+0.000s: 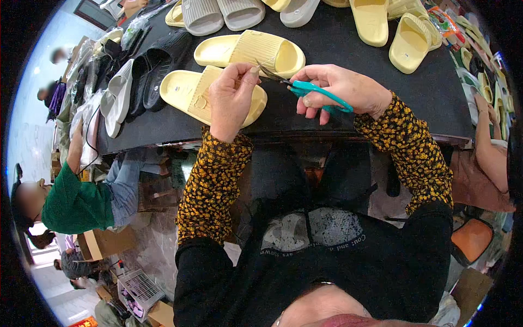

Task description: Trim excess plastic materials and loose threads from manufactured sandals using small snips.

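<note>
My right hand [351, 87] holds scissors with teal handles [321, 92], its fingers wrapped round the loops. The blades point left, toward the fingertips of my left hand [231, 98]. Thumb and forefinger of that hand are pinched together; whatever is between them is too small to make out. Under my left hand lies a pale yellow slide sandal [182, 90], partly hidden by the hand, with a raised ornament on its ribbed strap. Just beyond it rests a second yellow slide sandal [220, 50], close to the scissor tips.
On the black table [327, 43] stand grey slides [201, 16] and more yellow slides [409, 49] along the far side. Black slides [158, 76] and a white slide [117, 98] lie at the left. A person in green [79, 201] sits left; another person's arm [485, 131] shows at right.
</note>
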The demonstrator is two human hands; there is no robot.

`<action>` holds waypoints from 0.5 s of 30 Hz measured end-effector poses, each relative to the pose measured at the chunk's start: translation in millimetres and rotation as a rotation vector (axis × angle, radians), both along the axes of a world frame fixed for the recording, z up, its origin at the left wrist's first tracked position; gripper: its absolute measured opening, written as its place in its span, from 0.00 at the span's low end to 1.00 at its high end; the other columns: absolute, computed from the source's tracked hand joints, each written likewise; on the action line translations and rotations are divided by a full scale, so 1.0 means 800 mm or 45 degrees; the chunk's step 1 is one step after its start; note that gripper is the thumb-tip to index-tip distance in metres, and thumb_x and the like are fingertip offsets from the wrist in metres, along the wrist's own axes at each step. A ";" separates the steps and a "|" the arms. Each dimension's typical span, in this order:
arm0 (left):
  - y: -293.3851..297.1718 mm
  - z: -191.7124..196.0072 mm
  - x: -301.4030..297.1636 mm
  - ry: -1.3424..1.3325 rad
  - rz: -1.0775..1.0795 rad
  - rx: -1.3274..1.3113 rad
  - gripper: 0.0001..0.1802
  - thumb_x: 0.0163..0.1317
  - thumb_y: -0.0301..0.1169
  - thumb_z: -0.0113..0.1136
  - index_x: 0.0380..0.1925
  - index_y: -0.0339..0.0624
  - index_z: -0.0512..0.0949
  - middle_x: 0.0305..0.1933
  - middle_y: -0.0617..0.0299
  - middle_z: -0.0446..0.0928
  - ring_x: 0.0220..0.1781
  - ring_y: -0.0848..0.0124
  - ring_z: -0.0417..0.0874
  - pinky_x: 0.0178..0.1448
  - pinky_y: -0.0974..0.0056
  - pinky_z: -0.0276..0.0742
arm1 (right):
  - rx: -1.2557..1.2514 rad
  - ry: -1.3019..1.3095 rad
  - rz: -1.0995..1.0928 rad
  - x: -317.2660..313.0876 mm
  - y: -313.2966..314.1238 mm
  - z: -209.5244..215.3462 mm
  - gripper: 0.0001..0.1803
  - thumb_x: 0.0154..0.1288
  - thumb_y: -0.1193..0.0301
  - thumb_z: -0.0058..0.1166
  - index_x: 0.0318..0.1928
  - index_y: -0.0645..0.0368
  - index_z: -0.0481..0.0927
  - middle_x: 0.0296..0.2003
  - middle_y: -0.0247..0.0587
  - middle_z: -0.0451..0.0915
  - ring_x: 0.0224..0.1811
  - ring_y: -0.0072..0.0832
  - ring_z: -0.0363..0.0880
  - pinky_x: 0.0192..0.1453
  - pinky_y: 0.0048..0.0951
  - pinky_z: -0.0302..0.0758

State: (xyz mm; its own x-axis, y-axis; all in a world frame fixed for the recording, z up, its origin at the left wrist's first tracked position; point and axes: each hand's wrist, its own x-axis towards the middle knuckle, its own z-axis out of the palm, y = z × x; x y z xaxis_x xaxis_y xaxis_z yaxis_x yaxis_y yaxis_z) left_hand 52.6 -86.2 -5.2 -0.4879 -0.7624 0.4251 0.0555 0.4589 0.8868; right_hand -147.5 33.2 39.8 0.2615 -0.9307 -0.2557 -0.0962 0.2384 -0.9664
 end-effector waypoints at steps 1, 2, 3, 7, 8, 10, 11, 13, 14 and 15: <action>0.001 0.001 -0.001 -0.030 0.005 -0.034 0.07 0.65 0.27 0.58 0.34 0.32 0.78 0.28 0.64 0.79 0.31 0.79 0.79 0.38 0.73 0.75 | -0.004 -0.024 -0.009 -0.001 0.000 0.000 0.29 0.60 0.67 0.58 0.59 0.67 0.65 0.39 0.46 0.79 0.35 0.25 0.80 0.32 0.24 0.81; 0.000 0.001 0.000 -0.028 0.003 -0.032 0.07 0.65 0.27 0.58 0.34 0.32 0.78 0.28 0.64 0.79 0.31 0.79 0.79 0.38 0.73 0.75 | -0.002 -0.023 -0.011 -0.001 -0.001 0.001 0.29 0.60 0.67 0.58 0.59 0.67 0.65 0.39 0.46 0.79 0.35 0.25 0.80 0.32 0.24 0.81; -0.001 -0.001 0.001 -0.061 0.012 -0.068 0.07 0.64 0.27 0.59 0.34 0.32 0.78 0.28 0.64 0.79 0.31 0.79 0.79 0.37 0.74 0.74 | -0.018 -0.013 -0.018 0.001 -0.002 0.002 0.28 0.61 0.67 0.57 0.58 0.66 0.65 0.38 0.46 0.79 0.34 0.24 0.79 0.30 0.24 0.80; -0.002 -0.001 0.001 -0.081 0.006 -0.074 0.07 0.63 0.28 0.60 0.33 0.33 0.78 0.26 0.64 0.79 0.29 0.80 0.78 0.36 0.74 0.74 | -0.055 0.016 -0.030 0.002 -0.005 0.002 0.27 0.61 0.68 0.56 0.58 0.66 0.66 0.35 0.44 0.79 0.28 0.20 0.78 0.24 0.19 0.77; -0.001 0.000 0.001 -0.082 0.008 -0.071 0.07 0.63 0.28 0.60 0.33 0.33 0.78 0.26 0.64 0.79 0.29 0.80 0.78 0.36 0.74 0.74 | -0.053 0.015 -0.028 0.003 -0.005 0.002 0.27 0.61 0.68 0.56 0.58 0.66 0.66 0.35 0.44 0.79 0.28 0.20 0.78 0.24 0.19 0.77; 0.001 0.005 -0.001 -0.033 -0.013 -0.020 0.07 0.63 0.28 0.60 0.33 0.33 0.78 0.26 0.64 0.78 0.29 0.80 0.77 0.35 0.73 0.73 | -0.081 -0.004 -0.086 0.004 -0.003 0.004 0.27 0.60 0.65 0.58 0.56 0.68 0.68 0.29 0.40 0.79 0.22 0.18 0.76 0.19 0.19 0.74; 0.000 0.006 -0.002 -0.032 -0.013 -0.019 0.07 0.63 0.28 0.60 0.33 0.33 0.78 0.26 0.64 0.78 0.29 0.80 0.77 0.35 0.73 0.73 | -0.079 -0.003 -0.087 0.005 -0.002 0.007 0.27 0.60 0.65 0.58 0.56 0.68 0.68 0.29 0.40 0.79 0.22 0.18 0.76 0.19 0.19 0.74; -0.001 0.007 -0.002 -0.049 0.002 -0.034 0.07 0.63 0.27 0.60 0.33 0.32 0.78 0.25 0.64 0.78 0.28 0.80 0.77 0.34 0.73 0.73 | -0.093 0.039 -0.117 0.006 0.000 0.010 0.25 0.60 0.66 0.57 0.54 0.66 0.69 0.27 0.37 0.78 0.19 0.15 0.74 0.16 0.16 0.71; -0.002 0.007 -0.002 -0.049 0.001 -0.033 0.07 0.63 0.27 0.60 0.33 0.32 0.78 0.25 0.64 0.78 0.28 0.80 0.77 0.34 0.73 0.73 | -0.092 0.039 -0.118 0.004 -0.001 0.011 0.25 0.60 0.66 0.57 0.54 0.66 0.69 0.27 0.37 0.78 0.19 0.15 0.74 0.16 0.16 0.71; -0.004 0.005 0.001 -0.056 0.006 -0.041 0.07 0.63 0.27 0.60 0.33 0.33 0.78 0.25 0.64 0.78 0.28 0.80 0.77 0.35 0.73 0.73 | -0.064 0.036 -0.123 0.001 -0.003 0.009 0.23 0.61 0.67 0.56 0.54 0.65 0.69 0.27 0.37 0.78 0.19 0.14 0.73 0.15 0.14 0.69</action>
